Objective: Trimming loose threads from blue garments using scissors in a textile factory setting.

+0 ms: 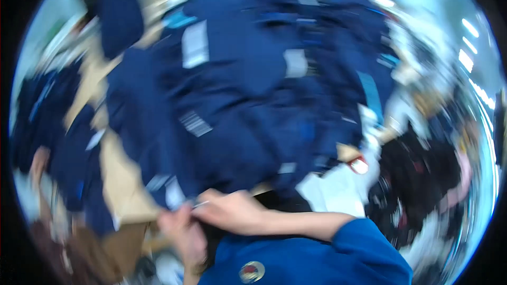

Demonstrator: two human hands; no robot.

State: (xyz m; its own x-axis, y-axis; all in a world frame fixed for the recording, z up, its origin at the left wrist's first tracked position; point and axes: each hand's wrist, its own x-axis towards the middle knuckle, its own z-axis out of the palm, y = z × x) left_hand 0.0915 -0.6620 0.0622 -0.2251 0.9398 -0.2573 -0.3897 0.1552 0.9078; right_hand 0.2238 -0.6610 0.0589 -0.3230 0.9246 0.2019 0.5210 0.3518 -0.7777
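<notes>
Motion blurs the picture. My left hand (186, 235) is at the lower left of the dark navy garments (248, 132), its fingers drawn together beside a white tag (174, 194). What those fingers grip is smeared. Close against it, my right hand (232, 212) reaches across from the right with its fingers closed. A thin, shiny sliver (200, 204) shows at its fingertips, too blurred to name. The navy garments lie heaped over the table in front of me, with several white labels (195, 45) on them.
Brown tabletop (119, 179) shows at the left. Another person's hand (39, 163) is beside more navy garments (76, 163) there. A white cloth or sheet (340, 187) lies right of my forearm, and a black heap of clothing (417, 163) is farther right.
</notes>
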